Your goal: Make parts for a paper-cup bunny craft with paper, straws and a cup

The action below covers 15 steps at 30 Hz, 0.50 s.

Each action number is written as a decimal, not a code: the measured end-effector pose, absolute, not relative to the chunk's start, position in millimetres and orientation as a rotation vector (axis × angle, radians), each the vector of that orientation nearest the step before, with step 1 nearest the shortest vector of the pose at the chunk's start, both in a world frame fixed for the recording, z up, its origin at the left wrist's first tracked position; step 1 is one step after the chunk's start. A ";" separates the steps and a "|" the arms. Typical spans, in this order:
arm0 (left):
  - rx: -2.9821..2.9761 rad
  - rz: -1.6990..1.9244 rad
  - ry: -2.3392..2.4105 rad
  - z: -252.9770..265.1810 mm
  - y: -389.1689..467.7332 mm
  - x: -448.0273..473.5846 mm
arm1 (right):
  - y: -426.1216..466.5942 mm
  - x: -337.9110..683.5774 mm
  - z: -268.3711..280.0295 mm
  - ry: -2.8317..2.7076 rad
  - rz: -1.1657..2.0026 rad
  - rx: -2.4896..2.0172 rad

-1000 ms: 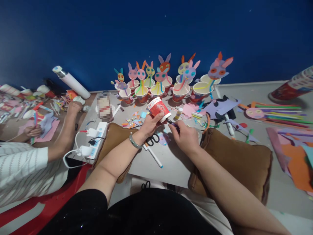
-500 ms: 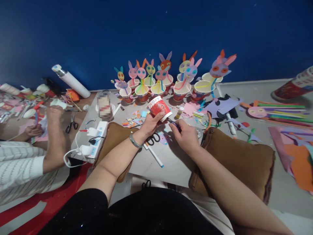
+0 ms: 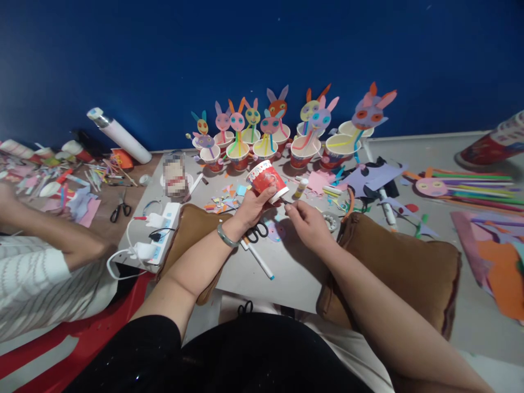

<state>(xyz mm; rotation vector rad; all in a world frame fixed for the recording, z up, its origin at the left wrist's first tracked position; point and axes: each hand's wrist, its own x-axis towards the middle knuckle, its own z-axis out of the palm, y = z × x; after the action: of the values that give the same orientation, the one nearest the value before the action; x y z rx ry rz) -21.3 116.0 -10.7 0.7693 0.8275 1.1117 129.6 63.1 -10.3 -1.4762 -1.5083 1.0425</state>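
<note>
A red paper cup with a white patterned band lies tilted in my left hand, its base turned toward my right. The fingers are wrapped round its side. My right hand is closed round a slim dark pointed tool, mostly hidden by the fingers. Its tip is at the cup's base; whether it goes through cannot be made out. Under my left wrist lie black-handled scissors and a white marker. A glue stick stands just beyond my right hand.
Several paper cups with rabbit-faced straws line the blue wall. Brown cushions flank my arms. A white power strip is at left, near a co-worker's arm. Paper scraps and straws are spread at right.
The tool in my right hand shows less, the hand having shifted slightly; the cup stays nearly still. At left, the co-worker's hands have moved left, away from the papers.
</note>
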 end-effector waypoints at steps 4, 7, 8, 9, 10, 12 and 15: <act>0.731 1.110 0.829 -9.1 115.1 -20.7 | 58.3 129.0 -13.1 -1.728 0.463 -1.675; 0.617 1.076 0.832 -7.9 117.5 -21.7 | 57.2 128.5 -11.2 -1.722 0.583 -1.586; 0.575 1.061 0.830 -7.4 119.3 -22.8 | 57.1 128.4 -10.0 -1.704 0.640 -1.546; 0.542 1.048 0.822 -6.8 121.3 -24.3 | 57.0 128.3 -8.7 -1.685 0.679 -1.516; 0.522 1.035 0.811 -6.0 123.5 -26.1 | 56.8 128.2 -7.4 -1.669 0.694 -1.499; 0.505 1.028 0.789 -4.0 127.7 -30.2 | 55.9 128.0 -5.3 -1.657 0.691 -1.485; 0.494 1.026 0.799 -1.0 131.0 -34.9 | 54.2 127.5 -4.0 -1.671 0.702 -1.466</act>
<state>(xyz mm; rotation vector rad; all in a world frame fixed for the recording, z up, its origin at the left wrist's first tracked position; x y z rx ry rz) -34.9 131.0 -1.0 0.4939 0.7991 1.0263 127.5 54.2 -4.0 -1.4657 -1.6714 0.7025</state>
